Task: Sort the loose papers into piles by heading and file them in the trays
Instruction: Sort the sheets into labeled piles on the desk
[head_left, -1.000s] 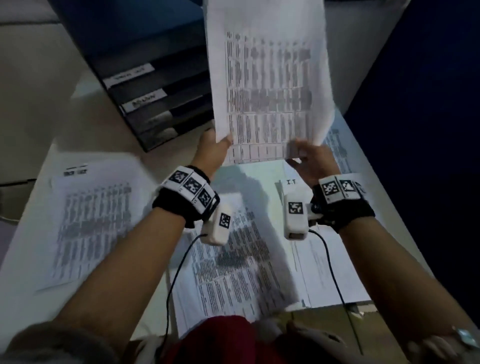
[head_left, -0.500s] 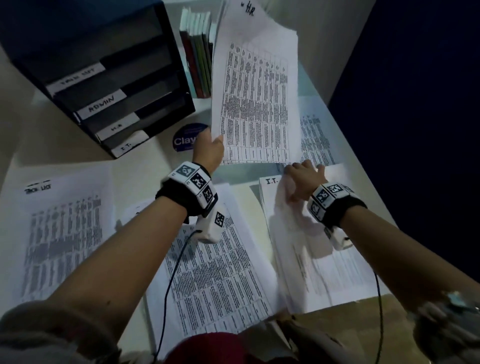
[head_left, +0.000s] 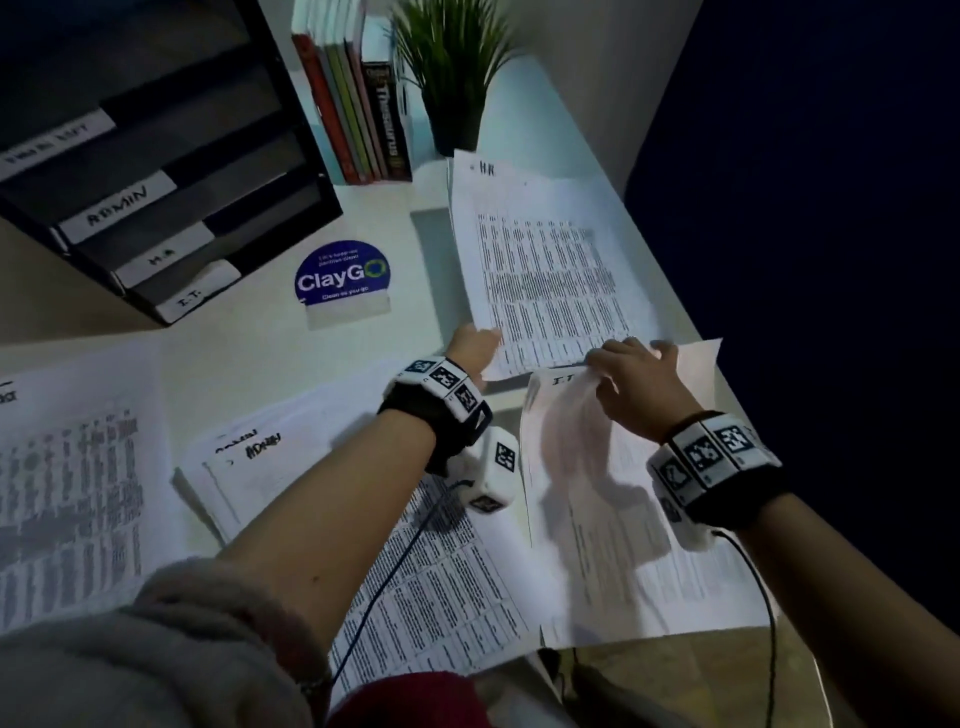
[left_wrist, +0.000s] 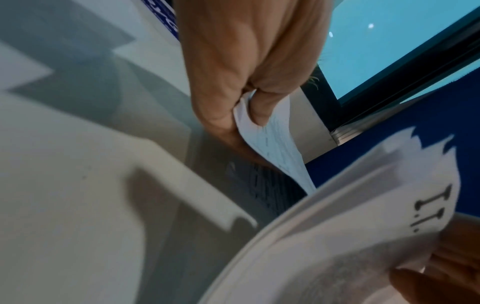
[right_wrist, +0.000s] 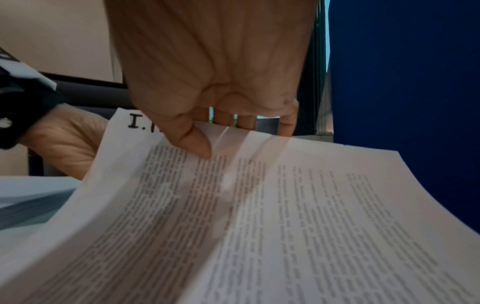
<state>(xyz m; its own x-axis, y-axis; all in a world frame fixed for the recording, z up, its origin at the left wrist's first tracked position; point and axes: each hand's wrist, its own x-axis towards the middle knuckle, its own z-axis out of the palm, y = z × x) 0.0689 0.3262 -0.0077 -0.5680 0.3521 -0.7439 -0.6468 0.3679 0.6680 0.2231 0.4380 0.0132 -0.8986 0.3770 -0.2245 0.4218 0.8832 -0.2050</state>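
Two hands work at once over the table (head_left: 249, 332), and the ClayGo sticker (head_left: 343, 278) serves as landmark. Nearest the person, well below the sticker, lies the ADMIN pile (head_left: 291, 467), with another printed pile (head_left: 67, 493) far to its left. Right of and below the sticker, the right hand (head_left: 636, 387) pinches the top edge of the I.T. sheets (head_left: 613, 499), thumb on the print and fingers behind, bowing them upward off their pile. Just right of the sticker, the left hand (head_left: 472, 345) pinches the lower left corner of the HR sheet (head_left: 545, 270), which lies nearly flat on the far pile. To finish this step well, I judge the left hand should square the sheet's edges to the pile beneath before releasing, while the right avoids creasing its bowed sheets. Both forearms reach forward, wrists low, the left stretched further. Beyond the sticker to the left stand the labelled trays (head_left: 171, 218); none looks filled yet.
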